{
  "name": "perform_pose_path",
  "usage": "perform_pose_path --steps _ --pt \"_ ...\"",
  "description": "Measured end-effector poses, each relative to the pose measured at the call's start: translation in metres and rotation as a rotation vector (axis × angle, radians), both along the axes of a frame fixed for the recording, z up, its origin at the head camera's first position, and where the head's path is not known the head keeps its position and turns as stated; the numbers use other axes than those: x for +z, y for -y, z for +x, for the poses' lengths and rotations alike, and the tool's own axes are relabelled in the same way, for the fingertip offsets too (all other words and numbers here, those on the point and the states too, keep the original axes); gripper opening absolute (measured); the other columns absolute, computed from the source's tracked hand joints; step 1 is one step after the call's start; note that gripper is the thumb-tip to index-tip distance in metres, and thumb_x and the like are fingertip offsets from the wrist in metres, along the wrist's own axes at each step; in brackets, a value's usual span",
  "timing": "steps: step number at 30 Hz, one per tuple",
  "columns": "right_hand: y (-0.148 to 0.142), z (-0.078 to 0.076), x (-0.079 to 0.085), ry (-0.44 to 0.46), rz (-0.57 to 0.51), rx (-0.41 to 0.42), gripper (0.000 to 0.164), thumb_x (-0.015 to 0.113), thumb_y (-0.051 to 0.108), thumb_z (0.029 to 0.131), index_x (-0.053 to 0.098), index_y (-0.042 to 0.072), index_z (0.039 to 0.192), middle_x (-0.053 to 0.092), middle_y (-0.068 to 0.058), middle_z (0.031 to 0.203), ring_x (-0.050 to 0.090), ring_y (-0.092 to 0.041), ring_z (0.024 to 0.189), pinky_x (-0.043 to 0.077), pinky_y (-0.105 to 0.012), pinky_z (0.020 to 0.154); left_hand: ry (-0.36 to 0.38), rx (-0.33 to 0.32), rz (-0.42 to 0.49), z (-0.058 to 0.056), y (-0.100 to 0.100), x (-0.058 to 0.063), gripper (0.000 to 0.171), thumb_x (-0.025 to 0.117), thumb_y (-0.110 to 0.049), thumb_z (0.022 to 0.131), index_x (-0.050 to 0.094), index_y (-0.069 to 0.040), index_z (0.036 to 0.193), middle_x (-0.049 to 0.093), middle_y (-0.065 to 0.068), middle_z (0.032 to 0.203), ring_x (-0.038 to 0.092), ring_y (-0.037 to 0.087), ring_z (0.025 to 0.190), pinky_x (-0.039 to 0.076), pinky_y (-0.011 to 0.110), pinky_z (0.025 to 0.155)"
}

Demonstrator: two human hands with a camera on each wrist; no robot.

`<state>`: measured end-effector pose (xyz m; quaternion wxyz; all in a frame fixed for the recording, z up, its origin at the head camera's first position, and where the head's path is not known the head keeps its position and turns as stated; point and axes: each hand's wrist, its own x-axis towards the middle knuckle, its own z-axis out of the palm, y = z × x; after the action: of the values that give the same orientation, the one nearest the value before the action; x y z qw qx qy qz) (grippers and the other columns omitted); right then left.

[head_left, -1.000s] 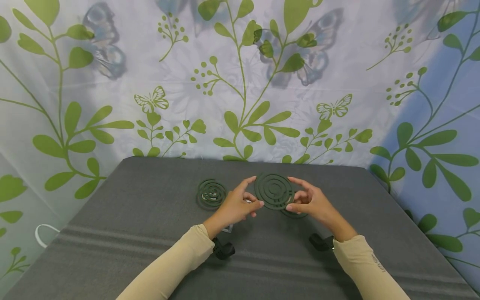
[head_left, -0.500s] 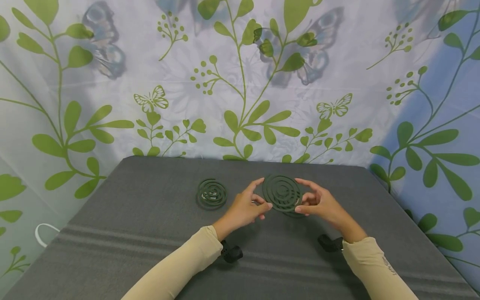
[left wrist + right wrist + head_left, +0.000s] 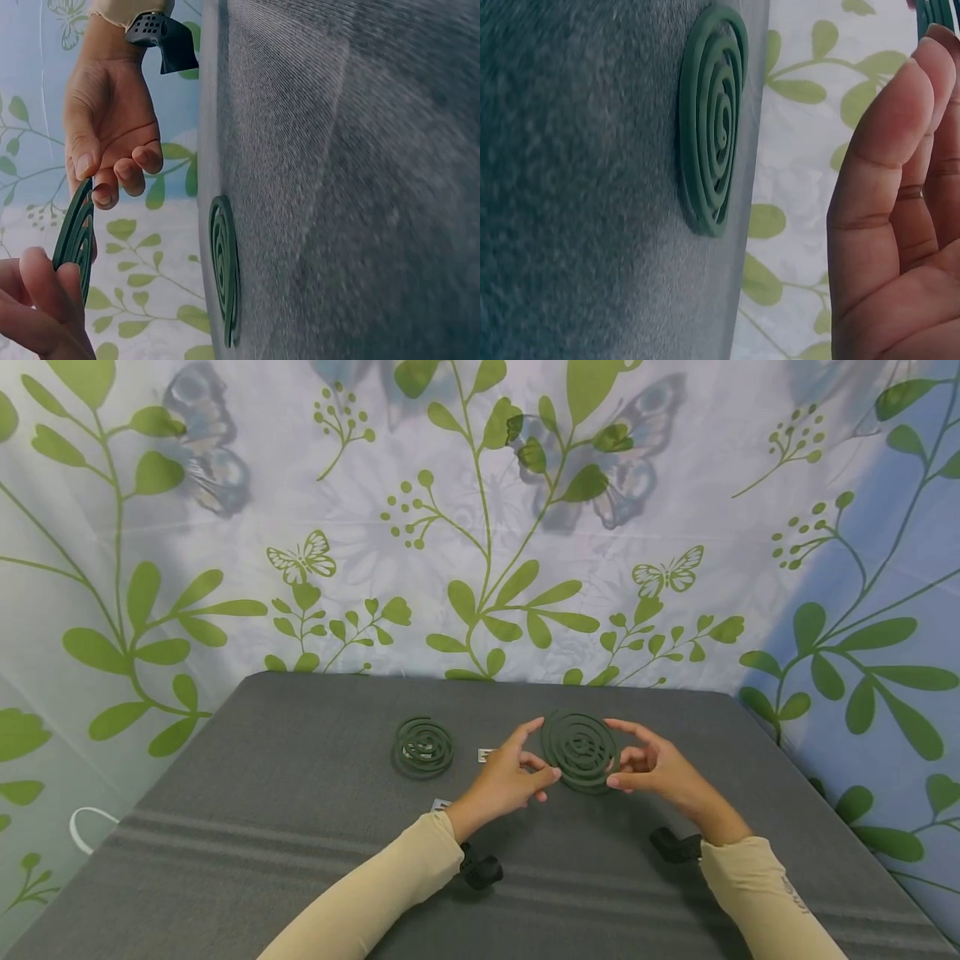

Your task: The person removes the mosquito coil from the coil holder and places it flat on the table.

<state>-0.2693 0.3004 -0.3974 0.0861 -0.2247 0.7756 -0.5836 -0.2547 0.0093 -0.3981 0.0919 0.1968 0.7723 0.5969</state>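
A dark green mosquito coil (image 3: 577, 735) is held up above the table between both hands. On its left edge, the left hand (image 3: 504, 781) pinches the rim with thumb and fingers. The right hand (image 3: 660, 777) grips the opposite edge; in the left wrist view its thumb lies against the coil (image 3: 73, 229). Below the held coil, a second mosquito coil (image 3: 716, 127) rests flat on the table, mostly hidden in the head view. A third coil (image 3: 422, 747) lies to the left, with something small and pale showing through its middle.
The grey cloth-covered table (image 3: 300, 760) ends at a leafy patterned curtain (image 3: 420, 610). Small metal pieces (image 3: 486, 755) lie near the left hand, one partly hidden by that wrist. A white loop (image 3: 81, 831) shows past the table's left edge. Black wrist cameras (image 3: 480, 868) sit under the forearms.
Both hands have shifted to the right with the coil, bringing it over the coil on the table. Small metal pieces now show beside the left hand. The left coil has stayed put.
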Motion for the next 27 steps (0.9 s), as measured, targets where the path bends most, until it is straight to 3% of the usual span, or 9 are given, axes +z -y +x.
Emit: perform_pose_path --steps 9,17,27 --pt "-0.013 -0.002 -0.001 0.009 -0.003 -0.003 0.083 0.076 -0.006 0.097 0.03 -0.001 0.167 0.069 0.002 0.09 0.065 -0.016 0.073 0.057 -0.039 0.07 0.021 0.02 0.021 -0.003 -0.015 -0.004 0.079 0.076 -0.017 0.104 0.034 -0.017 0.17 0.076 0.001 0.097 0.074 0.046 0.085 0.049 0.027 0.056" --pt "-0.027 -0.004 -0.002 0.001 0.002 0.016 0.08 0.074 -0.007 0.098 0.033 0.002 0.167 0.071 0.0 0.092 0.066 -0.018 0.075 0.058 -0.039 0.073 0.046 0.036 0.036 -0.004 -0.031 -0.006 0.078 0.076 -0.015 0.103 0.036 -0.017 0.17 0.076 -0.002 0.094 0.075 0.043 0.083 0.049 0.025 0.055" --pt "-0.048 -0.007 -0.008 0.003 -0.022 0.011 0.078 0.071 -0.01 0.098 0.04 0.016 0.165 0.07 0.001 0.092 0.068 -0.015 0.079 0.059 -0.034 0.075 0.052 0.018 0.047 -0.008 -0.051 -0.009 0.078 0.076 -0.015 0.104 0.034 -0.02 0.171 0.077 0.001 0.094 0.076 0.037 0.079 0.052 0.025 0.056"
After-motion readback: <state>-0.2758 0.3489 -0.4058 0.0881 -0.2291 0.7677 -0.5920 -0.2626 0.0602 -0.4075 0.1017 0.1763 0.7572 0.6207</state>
